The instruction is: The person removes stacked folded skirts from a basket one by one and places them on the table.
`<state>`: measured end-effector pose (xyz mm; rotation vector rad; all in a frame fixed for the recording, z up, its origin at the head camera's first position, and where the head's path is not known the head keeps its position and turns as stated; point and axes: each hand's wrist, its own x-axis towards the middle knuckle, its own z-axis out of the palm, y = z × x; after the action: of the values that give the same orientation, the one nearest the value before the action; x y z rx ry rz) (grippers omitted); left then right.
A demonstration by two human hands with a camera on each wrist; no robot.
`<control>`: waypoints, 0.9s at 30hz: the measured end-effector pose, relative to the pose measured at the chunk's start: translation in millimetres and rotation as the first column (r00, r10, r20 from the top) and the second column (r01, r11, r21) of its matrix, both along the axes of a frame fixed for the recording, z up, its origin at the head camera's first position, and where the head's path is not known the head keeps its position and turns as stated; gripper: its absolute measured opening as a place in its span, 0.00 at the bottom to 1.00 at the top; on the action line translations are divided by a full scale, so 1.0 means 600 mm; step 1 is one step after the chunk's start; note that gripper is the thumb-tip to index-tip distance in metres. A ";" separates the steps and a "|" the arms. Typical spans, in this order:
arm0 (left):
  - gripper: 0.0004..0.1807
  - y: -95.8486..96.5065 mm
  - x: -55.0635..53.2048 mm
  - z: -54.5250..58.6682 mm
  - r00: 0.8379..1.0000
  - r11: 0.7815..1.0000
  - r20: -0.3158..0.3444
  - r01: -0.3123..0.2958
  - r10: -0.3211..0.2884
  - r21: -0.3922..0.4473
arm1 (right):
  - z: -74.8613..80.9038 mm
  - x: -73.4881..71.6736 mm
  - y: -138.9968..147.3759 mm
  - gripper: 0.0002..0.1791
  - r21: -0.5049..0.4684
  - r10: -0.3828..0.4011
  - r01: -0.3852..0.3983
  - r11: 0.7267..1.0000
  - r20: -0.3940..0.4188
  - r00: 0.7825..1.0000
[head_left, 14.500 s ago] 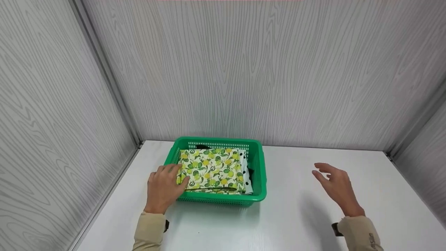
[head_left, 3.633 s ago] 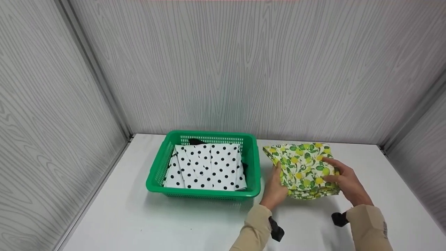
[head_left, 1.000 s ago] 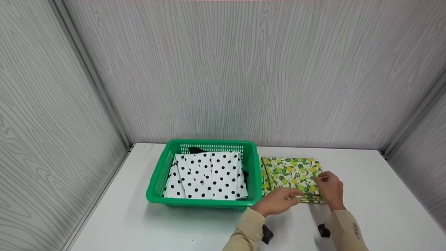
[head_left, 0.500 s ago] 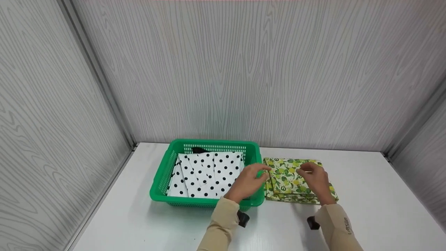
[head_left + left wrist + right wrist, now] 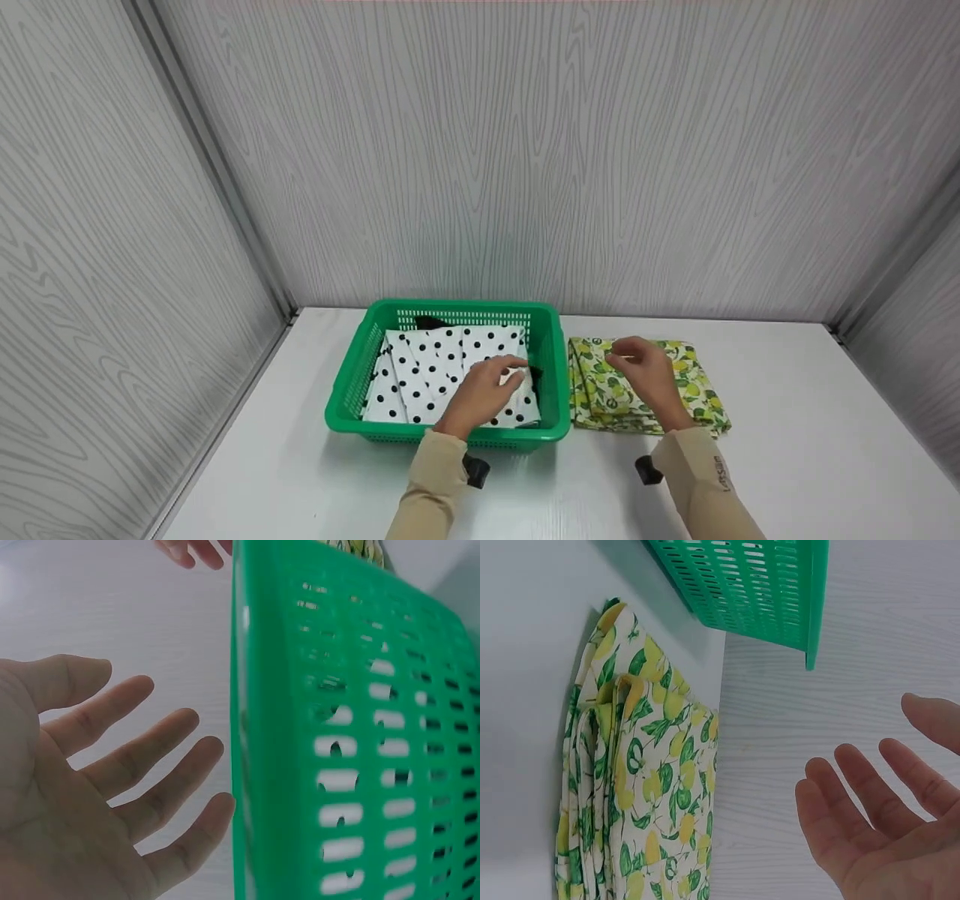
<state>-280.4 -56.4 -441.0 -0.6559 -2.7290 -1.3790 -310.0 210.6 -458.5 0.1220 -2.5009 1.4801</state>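
My left hand [image 5: 481, 394] hovers above the green plastic basket [image 5: 559, 360], its fingers loosely bent and holding nothing. Under it in the basket lies a folded white cloth with black dots [image 5: 427, 367]. Over the folded lemon-print cloth [image 5: 694, 382], which rests on the table right of the basket, is my right hand [image 5: 646, 375], also holding nothing. The right wrist view shows the lemon-print cloth [image 5: 660, 787] in several stacked layers, apart from the right hand [image 5: 885, 817]. In the left wrist view the left hand [image 5: 127, 780] is beside the basket wall [image 5: 360, 727], fingers spread.
A black item [image 5: 430, 322] shows at the back of the basket, partly under the dotted cloth. The white table [image 5: 255, 465] is bounded by a grey wood-grain back panel [image 5: 480, 165] and similar side panels.
The lemon-print cloth went from the basket to the table on the right and was let go, exposing the dotted cloth. Over the last second both hands moved left, the left one over the basket.
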 end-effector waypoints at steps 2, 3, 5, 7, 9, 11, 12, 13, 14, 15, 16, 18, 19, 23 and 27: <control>0.16 -0.011 -0.001 0.002 1.000 1.000 -0.015 -0.009 0.009 0.001 | 0.003 -0.001 -0.008 0.14 -0.034 0.006 -0.005 0.999 0.014 1.000; 0.16 -0.016 -0.002 0.002 1.000 1.000 -0.020 -0.014 0.014 0.002 | 0.005 -0.001 -0.012 0.14 -0.053 0.006 -0.004 0.999 0.024 1.000; 0.16 -0.025 -0.002 0.002 1.000 1.000 -0.022 -0.021 0.021 0.004 | 0.008 -0.003 -0.020 0.15 -0.094 -0.004 0.008 0.996 0.038 0.999; 0.16 -0.035 -0.002 0.001 0.999 1.000 -0.017 -0.031 0.031 0.001 | 0.010 -0.004 -0.029 0.14 -0.134 -0.010 0.016 0.991 0.045 0.999; 0.16 -0.043 -0.001 -0.001 0.999 0.999 -0.014 -0.047 0.047 -0.006 | 0.013 -0.006 -0.039 0.15 -0.168 -0.003 0.012 0.986 0.051 0.999; 0.16 -0.051 -0.002 -0.004 0.998 0.998 -0.019 -0.059 0.059 -0.009 | 0.015 -0.008 -0.048 0.15 -0.185 0.009 -0.001 0.983 0.043 0.999; 0.16 -0.055 -0.003 -0.005 0.998 0.998 -0.026 -0.062 0.061 -0.011 | 0.016 -0.009 -0.052 0.15 -0.184 0.012 -0.004 0.983 0.042 0.999; 0.16 -0.060 -0.003 -0.005 0.997 0.998 -0.027 -0.067 0.066 -0.010 | 0.017 -0.009 -0.057 0.14 -0.193 0.018 -0.011 0.981 0.038 0.999; 0.16 -0.064 -0.002 -0.006 0.997 0.997 -0.031 -0.072 0.072 -0.011 | 0.018 -0.009 -0.062 0.14 -0.195 0.022 -0.015 0.981 0.036 0.999; 0.16 -0.068 -0.003 -0.006 0.996 0.997 -0.033 -0.078 0.077 -0.012 | 0.018 -0.009 -0.066 0.14 -0.200 0.028 -0.021 0.980 0.036 0.999; 0.16 -0.072 -0.003 -0.007 0.996 0.996 -0.032 -0.085 0.085 -0.011 | 0.018 -0.009 -0.070 0.14 -0.194 0.034 -0.025 0.981 0.039 0.999; 0.16 -0.081 -0.002 -0.007 0.995 0.995 -0.026 -0.101 0.100 -0.010 | 0.018 -0.008 -0.079 0.14 -0.181 0.049 -0.039 0.983 0.054 0.997; 0.16 -0.085 -0.002 -0.007 0.994 0.994 -0.021 -0.111 0.111 -0.013 | 0.017 -0.008 -0.082 0.15 -0.174 0.058 -0.047 0.984 0.058 0.997; 0.16 -0.103 0.002 -0.006 0.989 0.989 -0.020 -0.147 0.147 -0.023 | 0.015 -0.007 -0.094 0.16 -0.131 0.073 -0.063 0.989 0.067 0.995; 0.15 -0.119 0.007 -0.006 0.980 0.980 -0.030 -0.196 0.195 -0.023 | 0.018 -0.007 -0.104 0.15 -0.129 0.090 -0.084 0.988 0.047 0.995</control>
<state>-276.5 -128.1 -444.4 -0.3907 -2.7074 -1.2828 -314.2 148.2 -447.7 0.1742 -2.4624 1.6937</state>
